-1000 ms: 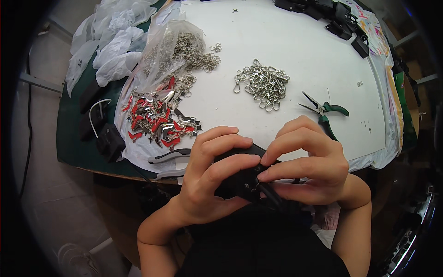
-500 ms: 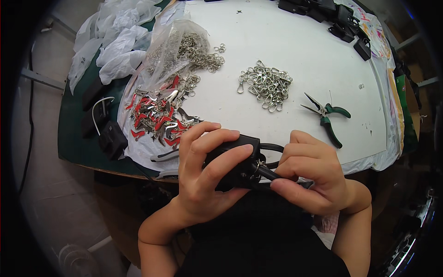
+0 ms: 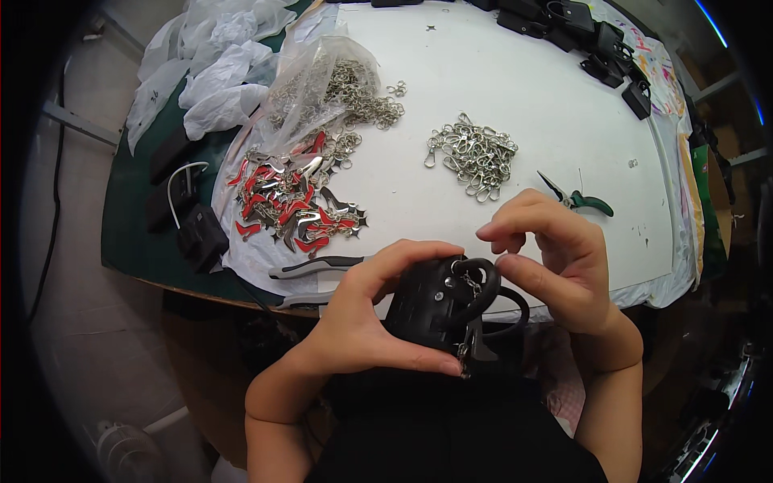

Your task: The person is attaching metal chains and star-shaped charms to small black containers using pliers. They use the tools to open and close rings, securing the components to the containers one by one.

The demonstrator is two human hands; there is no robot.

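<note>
A small black handbag (image 3: 420, 304) with two round handles (image 3: 515, 315) is gripped by my left hand (image 3: 354, 326), thumb below and fingers over the top. A silver chain (image 3: 473, 278) runs beside the near handle, and a dark shoe-shaped charm (image 3: 481, 348) dangles under it. My right hand (image 3: 564, 262) hovers just right of the handles, its thumb and forefinger apart and nothing visible between them. Left of the bag lie grey-handled pliers (image 3: 318, 266), partly hidden by my left hand. Green-handled long-nose pliers (image 3: 592, 203) rest beyond my right hand, which partly covers them.
Red and dark shoe-shaped charms (image 3: 294, 205) are heaped at the left. Behind them a clear bag (image 3: 302, 88) spills metal rings. Silver clasps (image 3: 475, 157) form a pile mid-table. Several black bags (image 3: 604, 56) stand far right; black boxes (image 3: 201, 237) and crumpled plastic (image 3: 221, 88) line the left.
My right hand has let go of the handle and moved up and away. The handbag has turned in my left hand, and its chain and hanging charm now show.
</note>
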